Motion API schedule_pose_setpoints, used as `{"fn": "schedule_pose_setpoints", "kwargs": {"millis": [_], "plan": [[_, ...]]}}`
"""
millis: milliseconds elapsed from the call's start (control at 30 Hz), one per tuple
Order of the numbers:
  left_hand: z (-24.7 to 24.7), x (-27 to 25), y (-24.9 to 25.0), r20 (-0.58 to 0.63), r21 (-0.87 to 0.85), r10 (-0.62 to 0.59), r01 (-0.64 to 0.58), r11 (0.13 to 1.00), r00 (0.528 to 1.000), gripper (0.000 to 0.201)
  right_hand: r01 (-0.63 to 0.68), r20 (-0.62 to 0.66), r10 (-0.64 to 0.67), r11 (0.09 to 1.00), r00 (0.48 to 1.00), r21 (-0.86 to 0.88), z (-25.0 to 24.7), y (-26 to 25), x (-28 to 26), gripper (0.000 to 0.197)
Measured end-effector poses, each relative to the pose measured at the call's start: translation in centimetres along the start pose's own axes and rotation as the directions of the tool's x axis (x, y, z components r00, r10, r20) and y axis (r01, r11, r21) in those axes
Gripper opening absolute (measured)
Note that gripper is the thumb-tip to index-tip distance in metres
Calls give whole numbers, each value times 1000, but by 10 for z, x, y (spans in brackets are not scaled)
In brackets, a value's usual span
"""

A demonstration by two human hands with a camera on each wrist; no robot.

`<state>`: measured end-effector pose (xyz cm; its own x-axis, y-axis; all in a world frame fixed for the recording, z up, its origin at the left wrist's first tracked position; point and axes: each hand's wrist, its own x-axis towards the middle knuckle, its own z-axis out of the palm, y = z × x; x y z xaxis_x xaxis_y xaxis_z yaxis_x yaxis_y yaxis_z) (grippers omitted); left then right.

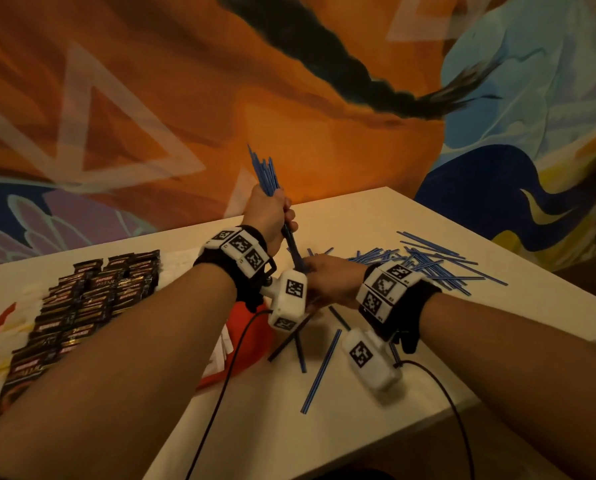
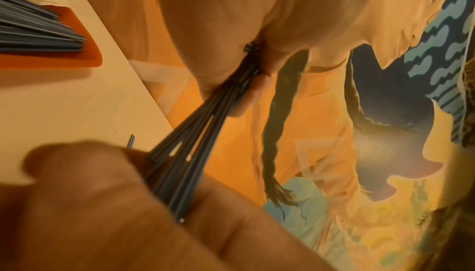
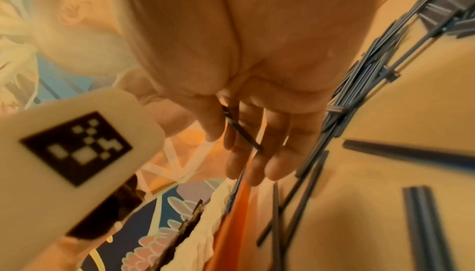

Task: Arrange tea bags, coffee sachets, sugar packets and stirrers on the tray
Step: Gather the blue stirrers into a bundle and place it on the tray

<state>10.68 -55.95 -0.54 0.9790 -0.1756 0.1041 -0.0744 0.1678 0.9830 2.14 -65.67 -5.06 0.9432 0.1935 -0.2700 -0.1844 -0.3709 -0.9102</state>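
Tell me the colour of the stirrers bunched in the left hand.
Blue. The stirrers stick up from the left hand, clearest in the head view.

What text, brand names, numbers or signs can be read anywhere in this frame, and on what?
"PREMI": partial word on one dark coffee sachet; the line above it is blurred.
Red brand lettering on the other sachets: too blurred to read.
Square black-and-white marker codes on the left wrist band, right wrist band and both white camera housings: patterns, not words.
Blue stirrers: no print visible.
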Motion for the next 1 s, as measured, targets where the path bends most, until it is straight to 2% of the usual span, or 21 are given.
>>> {"fn": "schedule_pose_setpoints", "kwargs": {"millis": [67,167,400,600,733,833,1000], "plan": [[-5,-1,2,11,-101,-9,10,995,1000,10,5,-32,-2,996,999,86,2,-7,-1,14],[-11,-6,3,60,-244,-9,24,969,998,10,-11,-91,29,980,995,197,3,-19,-1,16],[-28,-15,13,105,-407,49,-2,913,993,15,-23,-142,65,960,988,279,8,-38,5,19],[-52,-22,18,119,-507,81,-10,862,990,21,-101,-66,125,952,990,290,20,-55,13,24],[-72,-22,22,61,-598,75,-24,801,995,19,-41,-11,48,934,999,354,31,-66,19,17],[-81,-19,22,16,-654,64,-38,756,998,19,-27,10,25,946,1000,324,42,-78,23,13],[-94,-20,28,-48,-701,72,-84,708,996,18,14,45,-30,946,999,324,67,-86,33,21]]}}
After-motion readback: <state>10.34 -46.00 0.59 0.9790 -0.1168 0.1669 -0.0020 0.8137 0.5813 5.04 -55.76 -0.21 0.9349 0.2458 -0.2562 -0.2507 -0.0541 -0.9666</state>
